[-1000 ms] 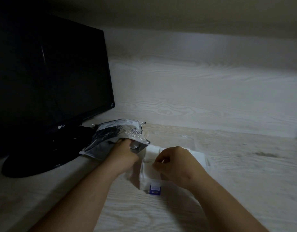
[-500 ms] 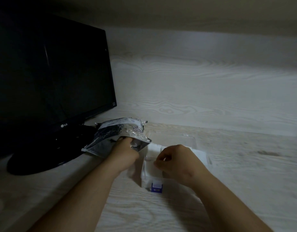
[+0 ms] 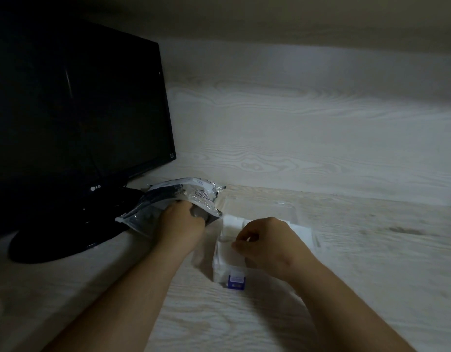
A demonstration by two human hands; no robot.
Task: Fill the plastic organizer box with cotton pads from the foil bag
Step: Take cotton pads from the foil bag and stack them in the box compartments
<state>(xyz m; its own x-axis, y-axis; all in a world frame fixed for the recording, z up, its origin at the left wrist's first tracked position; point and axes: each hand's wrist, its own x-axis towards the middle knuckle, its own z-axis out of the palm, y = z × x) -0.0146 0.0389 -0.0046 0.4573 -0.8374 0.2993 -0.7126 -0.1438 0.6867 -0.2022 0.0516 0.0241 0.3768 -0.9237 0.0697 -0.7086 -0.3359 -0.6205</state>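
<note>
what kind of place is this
Likely a home desk or desk nook, dimly lit: an LG monitor stands at left on a pale wood-grain desktop with a matching back panel, and a foil bag and a small plastic box sit beside it.

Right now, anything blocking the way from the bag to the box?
Nothing visible. The bag lies right beside the box, whose lid is folded back. The left hand is at the bag's mouth, fingers hidden; the right hand pinches a pad over the open box.
</note>
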